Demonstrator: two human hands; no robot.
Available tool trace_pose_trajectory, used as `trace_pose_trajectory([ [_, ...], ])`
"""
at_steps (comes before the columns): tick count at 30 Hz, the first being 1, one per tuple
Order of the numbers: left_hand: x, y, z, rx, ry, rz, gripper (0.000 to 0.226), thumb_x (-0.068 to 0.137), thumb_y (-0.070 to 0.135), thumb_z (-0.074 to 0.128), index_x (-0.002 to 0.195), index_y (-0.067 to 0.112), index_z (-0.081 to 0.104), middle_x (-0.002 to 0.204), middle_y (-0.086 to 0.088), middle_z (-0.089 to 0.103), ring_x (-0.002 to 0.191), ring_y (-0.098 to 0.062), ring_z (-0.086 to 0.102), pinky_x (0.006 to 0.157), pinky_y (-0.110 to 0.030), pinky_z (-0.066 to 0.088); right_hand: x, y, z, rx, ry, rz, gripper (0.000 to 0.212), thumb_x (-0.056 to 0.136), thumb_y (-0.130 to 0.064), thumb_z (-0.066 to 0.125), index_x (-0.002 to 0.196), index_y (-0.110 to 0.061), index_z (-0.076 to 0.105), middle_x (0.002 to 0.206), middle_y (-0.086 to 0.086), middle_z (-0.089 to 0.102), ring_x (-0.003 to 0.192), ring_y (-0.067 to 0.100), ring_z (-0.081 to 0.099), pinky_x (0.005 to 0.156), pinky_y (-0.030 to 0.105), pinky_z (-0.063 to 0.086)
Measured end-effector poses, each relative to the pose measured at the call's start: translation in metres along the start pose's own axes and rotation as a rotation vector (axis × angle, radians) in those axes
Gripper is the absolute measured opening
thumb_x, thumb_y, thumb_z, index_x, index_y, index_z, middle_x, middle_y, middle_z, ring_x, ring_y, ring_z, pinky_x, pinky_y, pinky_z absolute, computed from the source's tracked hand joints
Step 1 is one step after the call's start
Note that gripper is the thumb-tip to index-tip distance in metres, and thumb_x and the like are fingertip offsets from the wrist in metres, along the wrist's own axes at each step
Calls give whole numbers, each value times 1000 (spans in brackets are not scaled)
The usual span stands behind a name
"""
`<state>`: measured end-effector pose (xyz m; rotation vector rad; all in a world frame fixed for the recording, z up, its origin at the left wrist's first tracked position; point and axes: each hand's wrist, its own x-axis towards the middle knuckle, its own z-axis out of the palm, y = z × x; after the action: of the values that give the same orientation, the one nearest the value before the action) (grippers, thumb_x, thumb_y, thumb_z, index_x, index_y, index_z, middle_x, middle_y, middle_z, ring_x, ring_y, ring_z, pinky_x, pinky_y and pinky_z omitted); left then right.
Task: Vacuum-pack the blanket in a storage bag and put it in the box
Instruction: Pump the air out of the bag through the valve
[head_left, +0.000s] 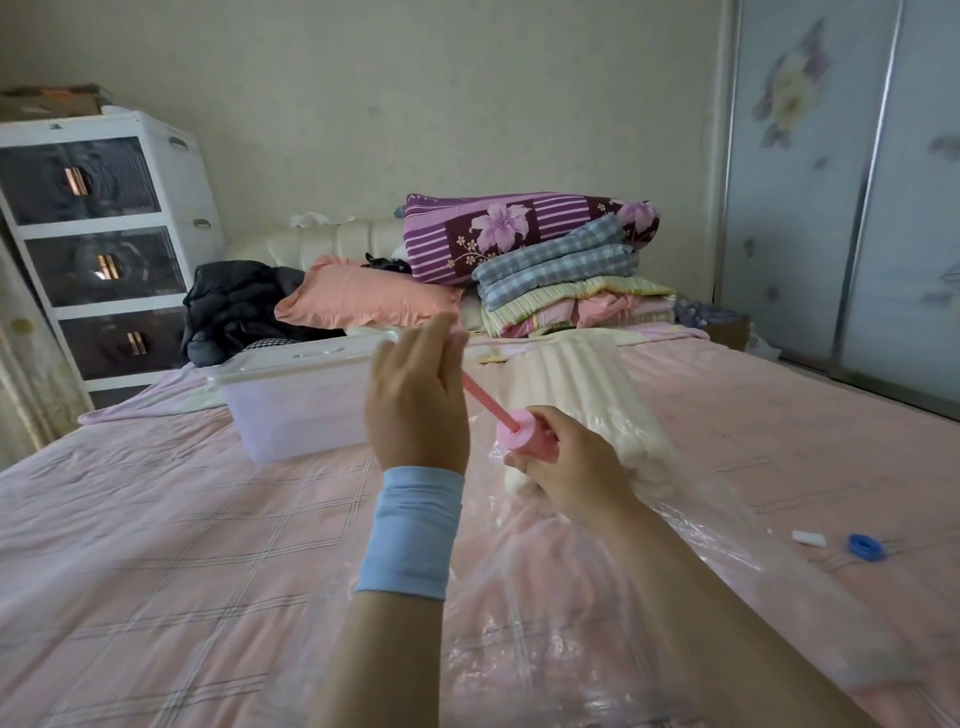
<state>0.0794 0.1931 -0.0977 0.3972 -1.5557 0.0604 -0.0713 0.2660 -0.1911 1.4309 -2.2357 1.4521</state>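
Note:
A cream blanket (587, 400) lies folded inside a clear plastic storage bag (597, 587) spread on the pink bed. My right hand (566, 467) grips the pink barrel of a hand pump (527, 436) that stands on the bag in front of the blanket. My left hand (415, 400) holds the top of the pump's pink rod (480, 397), which is drawn out and slants up to the left. A translucent plastic box (291, 410) with a white lid stands on the bed just left of my hands.
A blue ring cap (866, 546) and a small white clip (809, 537) lie on the bed at right. Pillows and folded quilts (530, 244) are stacked at the headboard. A white drawer unit (104, 244) stands at left, wardrobe doors (841, 182) at right.

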Motion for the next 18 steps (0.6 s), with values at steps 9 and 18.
trace_pose_trajectory([
  [9,-40,-10,23,100,-744,-185,20,95,36,47,99,28,65,82,2,62,79,-28,60,69,-42,52,0,-3,7,-22,-61,-6,48,78,-45,80,120,-37,59,110,-17,66,98,10,62,88,31,49],
  [18,3,7,1,-187,-176,-75,24,98,21,57,117,12,69,90,1,69,79,-15,62,79,-15,46,-1,2,-4,32,-31,17,48,81,-46,79,123,-39,58,108,-20,66,98,6,61,86,27,50],
])
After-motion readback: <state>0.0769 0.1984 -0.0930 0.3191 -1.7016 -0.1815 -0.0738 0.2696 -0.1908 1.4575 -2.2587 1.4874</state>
